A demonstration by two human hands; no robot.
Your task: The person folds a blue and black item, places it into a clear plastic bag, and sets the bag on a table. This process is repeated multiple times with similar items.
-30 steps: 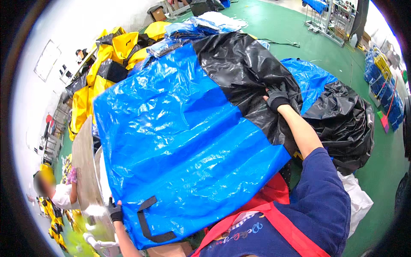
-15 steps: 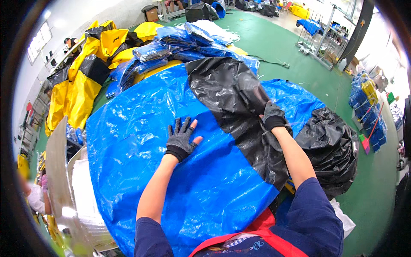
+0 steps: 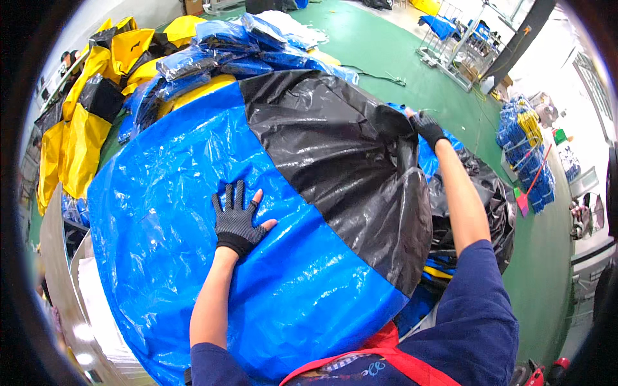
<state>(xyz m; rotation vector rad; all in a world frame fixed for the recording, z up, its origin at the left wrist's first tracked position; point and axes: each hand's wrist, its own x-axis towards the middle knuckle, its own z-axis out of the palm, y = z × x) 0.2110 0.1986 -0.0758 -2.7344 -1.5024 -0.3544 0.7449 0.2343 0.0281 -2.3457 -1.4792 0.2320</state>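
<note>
A large, glossy plastic sheet lies in front of me, with a wide blue part (image 3: 154, 199) and a black part (image 3: 315, 135) joined along a slanting seam. My left hand (image 3: 237, 222), in a dark fingerless-tip glove, rests flat on the blue part with its fingers spread. At the sheet's right edge, my right hand (image 3: 428, 127) is closed on the black plastic and pulls it taut; folds fan out from that grip. The right fingertips are partly hidden by the material.
Wrapped blue packs (image 3: 222, 48) and yellow-and-black bags (image 3: 87, 145) are heaped beyond the sheet. Crumpled black plastic (image 3: 473, 206) lies under my right arm. A metal rack (image 3: 457, 48) stands far right, near blue bundles (image 3: 524, 154) and a red-handled broom (image 3: 539, 170).
My right hand has moved outward to the right, drawing the black part's edge with it and stretching it wider. My left hand stays flat on the blue part. The whole view has shifted.
</note>
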